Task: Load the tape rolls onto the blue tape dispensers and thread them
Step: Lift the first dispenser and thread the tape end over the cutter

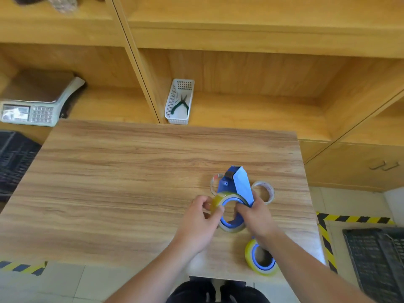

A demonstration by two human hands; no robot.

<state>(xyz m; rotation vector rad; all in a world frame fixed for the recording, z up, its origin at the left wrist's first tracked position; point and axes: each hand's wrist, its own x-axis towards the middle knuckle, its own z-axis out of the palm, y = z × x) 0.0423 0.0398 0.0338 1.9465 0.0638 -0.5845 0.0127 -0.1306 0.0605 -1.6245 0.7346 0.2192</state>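
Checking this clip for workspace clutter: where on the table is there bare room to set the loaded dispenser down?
The table's whole left half and far strip toward the white basket are bare. The near right is crowded: the blue dispenser in both hands, two clear rolls behind it, and a yellow roll at the near edge.

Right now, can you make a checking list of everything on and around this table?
Surface: light wooden table, mostly bare.
Job's things: blue plastic tape dispenser with a yellowish tape roll on it; second yellowish roll on a blue hub near the front edge; two clear, nearly empty rolls behind the dispenser.
Clutter: nothing seen.
Grips: left hand pinches the roll's edge; right hand holds the dispenser.
Cables: nothing seen.
Surroundings: white basket with green-handled pliers, grey weighing scale, wooden shelves, black crates, striped floor tape.
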